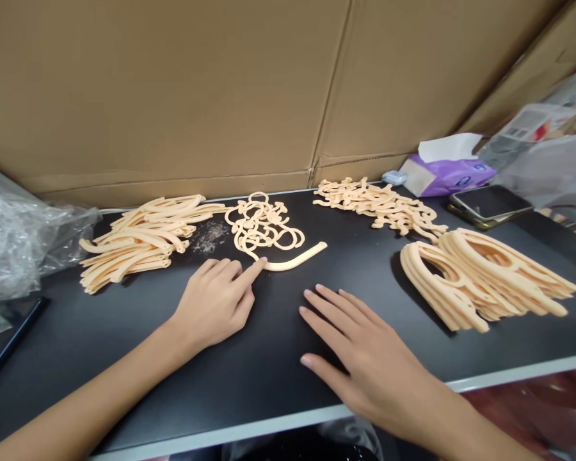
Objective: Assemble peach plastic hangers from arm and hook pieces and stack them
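Note:
My left hand (216, 301) lies on the black table (125, 358), index finger stretched out and touching the end of a single curved peach plastic strip (295, 258); the other fingers are loosely curled and hold nothing. My right hand (360, 349) rests flat on the table with fingers spread, empty, just below that strip. Behind the strip lies a pile of peach hook-shaped rings (264, 229). A heap of curved peach strips (144, 240) sits to the left. A stack of assembled peach hangers (480, 278) lies to the right of my right hand.
Another pile of small peach hook parts (379, 205) lies at the back right. A purple tissue pack (444, 173) and a phone (489, 203) sit beyond it. Clear plastic bags (14, 243) crowd the left edge. Cardboard (221, 89) walls the back. Some crumbs (208, 238) lie by the strips.

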Demonstrator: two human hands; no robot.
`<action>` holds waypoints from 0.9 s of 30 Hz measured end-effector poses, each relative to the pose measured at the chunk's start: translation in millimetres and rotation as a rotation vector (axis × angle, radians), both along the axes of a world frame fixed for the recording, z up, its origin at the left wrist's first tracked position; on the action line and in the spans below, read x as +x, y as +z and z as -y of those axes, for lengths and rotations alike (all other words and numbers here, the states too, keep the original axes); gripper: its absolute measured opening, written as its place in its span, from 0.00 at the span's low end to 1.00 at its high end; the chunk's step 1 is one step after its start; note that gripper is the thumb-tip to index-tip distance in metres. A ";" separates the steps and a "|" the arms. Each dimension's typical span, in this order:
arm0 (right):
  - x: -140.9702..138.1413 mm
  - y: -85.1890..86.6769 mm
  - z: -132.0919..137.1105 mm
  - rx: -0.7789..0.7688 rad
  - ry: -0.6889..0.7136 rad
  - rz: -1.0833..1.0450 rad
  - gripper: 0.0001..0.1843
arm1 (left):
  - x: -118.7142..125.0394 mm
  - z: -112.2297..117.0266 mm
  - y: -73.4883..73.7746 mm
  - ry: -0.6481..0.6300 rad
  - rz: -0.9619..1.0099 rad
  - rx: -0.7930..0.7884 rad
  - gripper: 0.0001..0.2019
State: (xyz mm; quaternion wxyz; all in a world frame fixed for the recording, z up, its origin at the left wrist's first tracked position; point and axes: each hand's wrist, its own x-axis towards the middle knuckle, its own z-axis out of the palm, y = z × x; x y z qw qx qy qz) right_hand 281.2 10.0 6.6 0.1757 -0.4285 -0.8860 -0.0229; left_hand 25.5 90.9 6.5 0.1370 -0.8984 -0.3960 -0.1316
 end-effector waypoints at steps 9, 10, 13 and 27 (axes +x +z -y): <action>77.0 50.7 -98.9 0.252 -0.264 0.135 0.16 | 0.1 0.7 -0.8 0.054 -0.059 -0.083 0.18; 84.7 51.0 -115.2 0.231 -0.336 0.195 0.17 | 0.1 0.4 -1.0 0.054 -0.049 -0.094 0.18; 98.7 45.5 -153.8 0.132 -0.416 0.357 0.19 | 0.2 -0.1 -1.0 0.045 -0.016 -0.133 0.17; 100.0 32.5 -189.3 0.193 -0.345 0.485 0.18 | -3.3 0.5 -3.2 0.032 0.016 -0.194 0.19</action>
